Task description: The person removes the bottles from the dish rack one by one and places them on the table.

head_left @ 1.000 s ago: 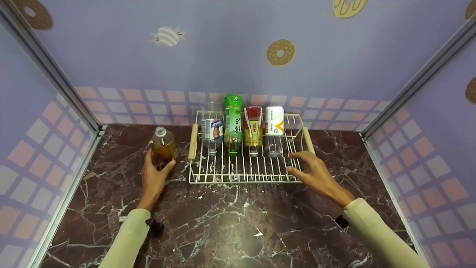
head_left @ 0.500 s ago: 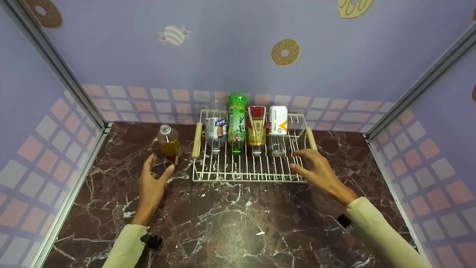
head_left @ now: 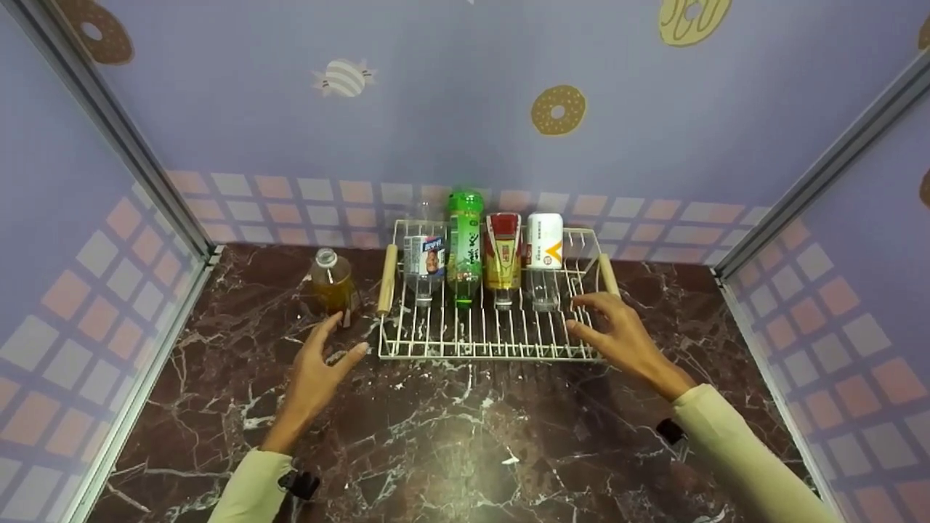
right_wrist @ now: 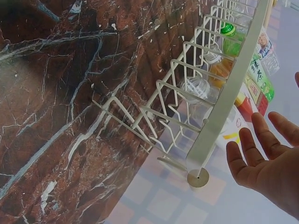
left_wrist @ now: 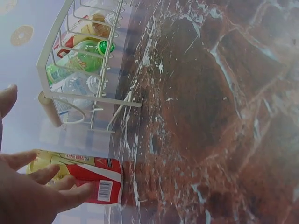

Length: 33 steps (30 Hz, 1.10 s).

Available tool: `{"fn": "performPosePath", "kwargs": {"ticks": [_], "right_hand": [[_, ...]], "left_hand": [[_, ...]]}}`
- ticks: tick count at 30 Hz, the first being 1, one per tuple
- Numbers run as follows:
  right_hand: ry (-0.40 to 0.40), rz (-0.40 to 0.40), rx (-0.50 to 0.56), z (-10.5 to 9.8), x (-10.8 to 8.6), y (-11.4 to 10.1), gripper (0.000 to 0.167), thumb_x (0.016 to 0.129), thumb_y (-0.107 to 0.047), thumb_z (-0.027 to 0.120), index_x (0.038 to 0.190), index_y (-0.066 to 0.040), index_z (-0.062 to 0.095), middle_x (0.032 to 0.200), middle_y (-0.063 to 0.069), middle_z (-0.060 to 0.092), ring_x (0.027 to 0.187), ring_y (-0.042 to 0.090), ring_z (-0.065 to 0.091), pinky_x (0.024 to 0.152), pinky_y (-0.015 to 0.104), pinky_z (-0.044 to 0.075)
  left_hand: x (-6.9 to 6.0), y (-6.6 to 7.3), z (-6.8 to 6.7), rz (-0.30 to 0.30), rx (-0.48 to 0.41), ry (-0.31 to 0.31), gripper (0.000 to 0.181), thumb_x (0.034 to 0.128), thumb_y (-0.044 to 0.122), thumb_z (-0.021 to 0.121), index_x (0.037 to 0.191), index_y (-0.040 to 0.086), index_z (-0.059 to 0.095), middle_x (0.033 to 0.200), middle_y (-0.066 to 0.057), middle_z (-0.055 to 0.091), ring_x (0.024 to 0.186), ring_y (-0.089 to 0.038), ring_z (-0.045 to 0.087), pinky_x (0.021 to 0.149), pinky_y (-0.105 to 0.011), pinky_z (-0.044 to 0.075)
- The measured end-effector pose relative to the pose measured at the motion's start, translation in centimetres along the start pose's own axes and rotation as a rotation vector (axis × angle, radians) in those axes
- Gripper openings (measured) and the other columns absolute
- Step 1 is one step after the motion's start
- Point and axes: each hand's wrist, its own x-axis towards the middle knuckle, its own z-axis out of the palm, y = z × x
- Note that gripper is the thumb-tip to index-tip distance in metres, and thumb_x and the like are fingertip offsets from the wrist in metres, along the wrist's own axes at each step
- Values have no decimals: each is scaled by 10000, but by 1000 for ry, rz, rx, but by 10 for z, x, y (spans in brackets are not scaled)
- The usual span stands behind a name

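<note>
An amber-tinted clear bottle [head_left: 333,285] stands upright left of a white wire rack [head_left: 487,357]; its red and gold label [left_wrist: 100,179] faces the left wrist camera. My left hand [head_left: 317,374] is just in front of this bottle, fingers and thumb spread, holding nothing; whether a fingertip touches it I cannot tell. My right hand [head_left: 617,333] hovers at the rack's right front, fingers spread and holding nothing. Side by side in the rack lie a clear bottle [head_left: 425,258], a green bottle [head_left: 465,247], a red and gold bottle [head_left: 503,250] and a white-labelled bottle [head_left: 545,243], necks toward me.
Wooden handles [head_left: 388,280] flank the rack. It sits on a dark marbled tabletop [head_left: 436,450] close to the patterned back wall [head_left: 450,109]. Side walls with metal corner posts [head_left: 138,160] close in the left and right.
My left hand, earlier around the amber-tinted bottle, has drawn back toward me and slightly right, leaving the bottle standing. My right hand has hardly moved.
</note>
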Motion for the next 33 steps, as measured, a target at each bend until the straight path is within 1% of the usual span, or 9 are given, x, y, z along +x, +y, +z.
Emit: {"fn": "performPosePath", "kwargs": {"ticks": [5, 10, 14, 16, 22, 24, 29, 31, 33], "right_hand": [[-6, 10, -7, 0, 3, 1, 472, 986, -166, 840, 1385, 40, 693, 1401, 243, 692, 1329, 449, 625, 1176, 656, 477], [-1, 23, 0, -2, 8, 3, 477, 993, -173, 829, 1400, 33, 691, 1412, 246, 684, 1333, 454, 619, 1172, 660, 476], [-15, 59, 12, -2, 10, 7, 493, 1003, -187, 820, 1420, 36, 679, 1427, 246, 677, 1332, 462, 619, 1150, 647, 500], [-30, 84, 25, -2, 11, 8, 505, 1012, -197, 813, 1434, 37, 665, 1444, 246, 667, 1344, 469, 610, 1146, 649, 504], [-57, 125, 58, 1, 14, 12, 529, 1026, -222, 802, 1459, 38, 642, 1475, 249, 649, 1376, 477, 593, 1165, 653, 491], [-60, 134, 64, 2, 15, 14, 542, 1031, -242, 799, 1465, 38, 636, 1481, 249, 645, 1379, 470, 592, 1172, 651, 487], [-61, 146, 54, 0, 18, 16, 557, 1041, -266, 789, 1480, 36, 625, 1486, 252, 644, 1361, 447, 607, 1167, 639, 496], [-65, 158, 57, -1, 20, 15, 568, 1044, -265, 785, 1491, 40, 612, 1490, 263, 637, 1339, 451, 621, 1133, 636, 528], [-74, 170, 59, -3, 24, 15, 585, 1046, -271, 782, 1506, 39, 597, 1502, 267, 627, 1338, 447, 625, 1126, 632, 537]], "left_hand": [[2, 2, 9, 24, 5, -73, 871, 1003, 296, 835, 1693, 17, 383, 1754, -268, 325, 1612, -483, 318, 1291, -649, 347], [6, 8, 19, 48, 13, -119, 958, 977, 328, 853, 1734, 84, 320, 1775, -269, 274, 1619, -511, 280, 1294, -731, 259], [7, 13, 28, 52, 2, -159, 1037, 966, 341, 869, 1757, 93, 247, 1795, -267, 210, 1637, -518, 220, 1298, -758, 192], [6, 15, 32, 47, -9, -175, 1081, 959, 334, 880, 1768, 103, 201, 1805, -256, 187, 1640, -511, 217, 1301, -737, 213], [10, 15, 42, 39, -76, -206, 1191, 928, 292, 918, 1776, 95, 106, 1822, -253, 87, 1650, -490, 197, 1306, -619, 314], [12, 14, 43, 44, -76, -215, 1232, 907, 313, 936, 1777, 96, 91, 1821, -257, 79, 1650, -502, 185, 1302, -634, 312], [15, 13, 48, 50, -29, -230, 1300, 881, 384, 948, 1786, 147, 45, 1831, -216, 64, 1650, -520, 152, 1291, -744, 202], [15, 13, 49, 45, -17, -232, 1304, 888, 405, 939, 1787, 169, 25, 1835, -195, 46, 1655, -514, 134, 1286, -769, 151], [15, 13, 49, 41, -26, -223, 1301, 893, 393, 937, 1787, 174, 17, 1834, -202, 41, 1654, -519, 126, 1281, -781, 136]]}}
